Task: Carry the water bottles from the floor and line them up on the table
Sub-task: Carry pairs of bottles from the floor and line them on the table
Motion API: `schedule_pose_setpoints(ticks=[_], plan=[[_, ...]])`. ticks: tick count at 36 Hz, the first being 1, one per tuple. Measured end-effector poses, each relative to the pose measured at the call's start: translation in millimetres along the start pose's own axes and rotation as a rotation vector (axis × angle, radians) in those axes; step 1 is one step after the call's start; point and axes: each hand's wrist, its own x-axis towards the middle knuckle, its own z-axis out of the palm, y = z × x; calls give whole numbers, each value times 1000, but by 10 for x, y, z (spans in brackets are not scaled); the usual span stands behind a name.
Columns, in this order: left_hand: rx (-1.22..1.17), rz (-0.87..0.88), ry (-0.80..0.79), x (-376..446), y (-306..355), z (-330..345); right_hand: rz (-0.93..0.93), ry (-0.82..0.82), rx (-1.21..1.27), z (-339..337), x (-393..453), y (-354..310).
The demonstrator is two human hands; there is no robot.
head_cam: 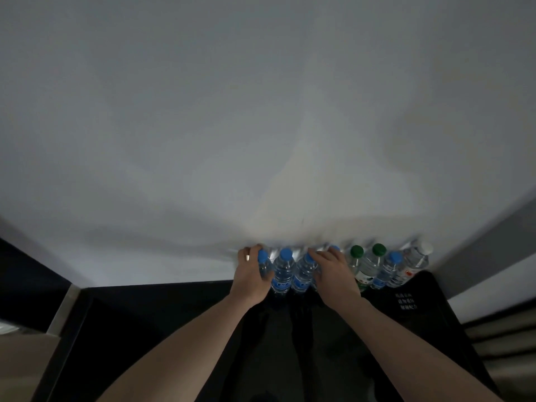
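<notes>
White wall [261,111] fills most of the view, above a black table [174,314]. A row of water bottles [342,268] stands upright along the table's far edge against the wall: blue-capped ones to the left, two green-capped bottles [365,265] and a white-capped bottle [417,256] to the right. The left hand [252,274] grips the leftmost blue-capped bottle [265,264]. The right hand [333,271] curls over a blue-capped bottle [333,250] mid-row.

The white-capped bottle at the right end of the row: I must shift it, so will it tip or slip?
The white-capped bottle stands tall and narrow, so a high push could tip it. It looks full, probably heavy. Its clear plastic may be slippery.
</notes>
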Motion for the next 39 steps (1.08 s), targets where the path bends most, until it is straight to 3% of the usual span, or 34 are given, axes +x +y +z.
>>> schedule_pose_setpoints(ticks=[15,24,39], plan=[[57,-101,-32,47,119,-9,-34,-50,-34,-92,-15,-56],[141,11,34,-91,274,-104,-49,-66,-59,-85,-101,-21],[472,98,-287,-495,268,-491,-34,-212,-31,-226,-310,-184]])
